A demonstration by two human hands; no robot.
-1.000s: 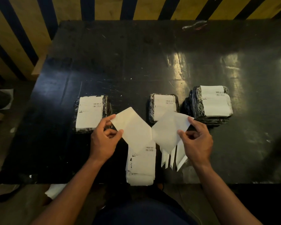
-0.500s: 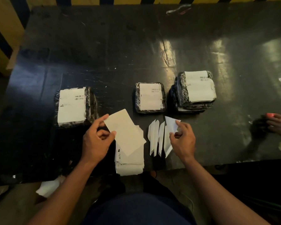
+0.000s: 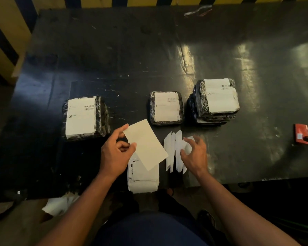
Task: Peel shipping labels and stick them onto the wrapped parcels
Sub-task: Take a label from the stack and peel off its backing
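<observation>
My left hand (image 3: 115, 153) pinches a blank-side-up white label (image 3: 146, 144) by its left edge, just above the stack of printed labels (image 3: 143, 178) at the table's near edge. My right hand (image 3: 194, 153) hovers with relaxed, spread fingers over a pile of narrow white backing strips (image 3: 172, 151), touching the top piece. Three groups of black-wrapped parcels lie beyond, each topped with a label: one at the left (image 3: 85, 118), one in the middle (image 3: 166, 107) and a stack at the right (image 3: 219, 98).
The dark, glossy table (image 3: 132, 50) stretches far back to a yellow-and-black striped wall. A red object (image 3: 301, 134) lies at the right edge. A scrap of plastic (image 3: 197, 11) sits at the far edge. White paper (image 3: 60, 205) lies on the floor below left.
The backing sheet came away from the label and my right hand carried it down onto the strip pile, where the fingers have loosened. My left hand keeps the label. Another person's hand at the right is gone.
</observation>
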